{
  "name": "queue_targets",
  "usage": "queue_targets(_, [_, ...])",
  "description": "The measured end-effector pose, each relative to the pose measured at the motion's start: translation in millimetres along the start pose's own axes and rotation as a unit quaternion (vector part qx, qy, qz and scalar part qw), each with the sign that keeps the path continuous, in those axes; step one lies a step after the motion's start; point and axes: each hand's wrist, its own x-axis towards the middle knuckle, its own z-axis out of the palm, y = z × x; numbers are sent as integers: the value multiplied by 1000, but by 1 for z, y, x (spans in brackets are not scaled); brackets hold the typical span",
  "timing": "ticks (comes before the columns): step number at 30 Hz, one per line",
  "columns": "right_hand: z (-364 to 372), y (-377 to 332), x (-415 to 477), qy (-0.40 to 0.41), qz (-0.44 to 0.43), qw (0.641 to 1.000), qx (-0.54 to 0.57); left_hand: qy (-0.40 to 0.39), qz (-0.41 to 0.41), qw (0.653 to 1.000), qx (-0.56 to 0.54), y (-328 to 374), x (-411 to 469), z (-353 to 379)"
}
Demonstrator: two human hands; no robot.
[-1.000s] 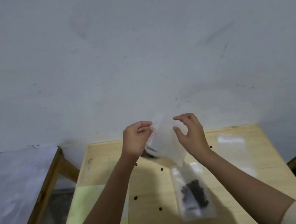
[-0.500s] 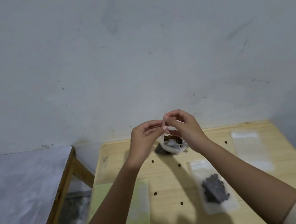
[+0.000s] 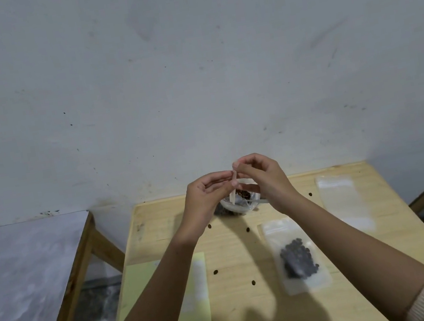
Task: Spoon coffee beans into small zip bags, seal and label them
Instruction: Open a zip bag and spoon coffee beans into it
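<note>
A stained grey wall point(image 3: 192, 80) rises behind a pale wooden tabletop point(image 3: 235, 262). Above its far edge, the left hand point(image 3: 206, 202) and right hand point(image 3: 266, 179) each close their grip on an empty zip bag point(image 3: 234, 184), seen almost edge-on, pinched between fingertips. Under it stands a bowl of coffee beans point(image 3: 241, 203). A filled bag point(image 3: 297, 256) lies flat to the right, another empty bag point(image 3: 343, 200) beyond it, a yellow label sheet point(image 3: 196, 296) to the left, stray beans point(image 3: 215, 272) between.

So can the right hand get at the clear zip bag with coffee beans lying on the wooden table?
Probably yes, once freed: the clear zip bag with coffee beans lies uncovered just beside the right forearm, but the right hand is pinching a thin clear strip together with the left hand.
</note>
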Motion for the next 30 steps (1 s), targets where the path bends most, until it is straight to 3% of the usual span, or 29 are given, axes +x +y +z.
queue_targets(9, [-7, 0, -2, 15, 4, 1000, -5, 1, -11, 1000, -18, -8, 0, 7])
queue_targets(12, [-10, 1, 0, 33, -3, 998, -59, 19, -10, 1000, 0, -10, 2, 9])
queue_targets(17, [-11, 7, 3, 36, -17, 974, -221, 85, 6, 982, 167, -16, 6, 18])
queue_targets(24, [-25, 15, 11, 73, 4, 923, -377, 74, 16, 934, 348, -33, 10, 14])
queue_targets(28, [-37, 24, 15, 70, 24, 895, -440, 96, 3, 926, 365, -48, 7, 13])
queue_targets(30, [-37, 27, 17, 82, 21, 900, -428, 102, -5, 928, 358, -52, 7, 18])
